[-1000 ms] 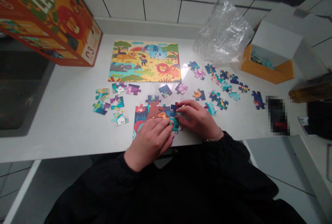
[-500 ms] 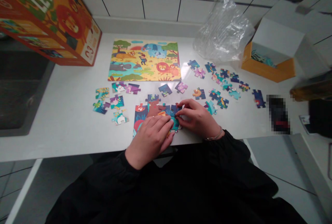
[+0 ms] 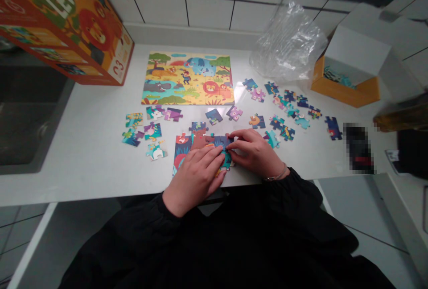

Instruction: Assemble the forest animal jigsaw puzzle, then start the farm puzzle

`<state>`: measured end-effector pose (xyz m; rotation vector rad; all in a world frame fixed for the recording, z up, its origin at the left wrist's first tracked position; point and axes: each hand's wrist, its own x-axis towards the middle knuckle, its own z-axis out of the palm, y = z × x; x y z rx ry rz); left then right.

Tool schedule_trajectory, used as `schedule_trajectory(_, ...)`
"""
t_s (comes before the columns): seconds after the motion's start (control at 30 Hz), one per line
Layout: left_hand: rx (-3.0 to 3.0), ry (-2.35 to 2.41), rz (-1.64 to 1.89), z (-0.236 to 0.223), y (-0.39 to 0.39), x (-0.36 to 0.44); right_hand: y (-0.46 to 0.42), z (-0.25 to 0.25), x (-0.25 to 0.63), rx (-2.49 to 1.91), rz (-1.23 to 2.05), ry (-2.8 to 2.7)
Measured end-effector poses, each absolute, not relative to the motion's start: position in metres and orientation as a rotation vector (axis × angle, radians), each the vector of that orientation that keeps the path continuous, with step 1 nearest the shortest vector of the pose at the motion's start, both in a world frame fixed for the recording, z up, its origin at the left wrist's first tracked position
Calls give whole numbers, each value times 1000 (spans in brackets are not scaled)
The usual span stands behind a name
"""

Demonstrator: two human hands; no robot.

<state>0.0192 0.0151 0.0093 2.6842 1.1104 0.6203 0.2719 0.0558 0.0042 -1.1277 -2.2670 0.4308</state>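
A partly joined jigsaw puzzle [image 3: 182, 147] lies by the counter's front edge, showing a brown bear and dark blue plants. Across its lower middle rests my left hand [image 3: 195, 175], fingers stretched out flat and hiding much of the picture. My right hand [image 3: 254, 154] is at the puzzle's right side, thumb and fingers closed on the edge of a dark blue puzzle piece [image 3: 221, 141]. That piece sits against its neighbours; whether it is fully seated I cannot tell. Loose puzzle pieces [image 3: 257, 121] lie just beyond my right hand.
Behind is a finished safari puzzle [image 3: 187, 79]. More loose pieces [image 3: 153, 131] lie left, several others right. An orange puzzle box [image 3: 96, 30] stands back left, clear plastic wrap [image 3: 287, 43] and an open yellow box [image 3: 347, 90] back right. A sink [image 3: 30, 119] borders the left.
The dark blue piece has shifted slightly left, closing the gap to the joined puzzle. My right fingers stay on it, and my left hand remains flat. The view has shifted slightly.
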Motion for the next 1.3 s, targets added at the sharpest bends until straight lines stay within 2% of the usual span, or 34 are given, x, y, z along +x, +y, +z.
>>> schedule_trajectory(0.43, 2679, 1101, 608, 10, 15, 19, 55, 7, 272, -1094, 438, -2261)
schedule_trajectory(0.77, 2702, 1101, 642, 11, 15, 19, 54, 2, 275, -1255, 229, -2192)
schedule_trajectory(1.3, 2707, 1077, 611, 10, 15, 17, 53, 2, 274, -1271, 189, -2026)
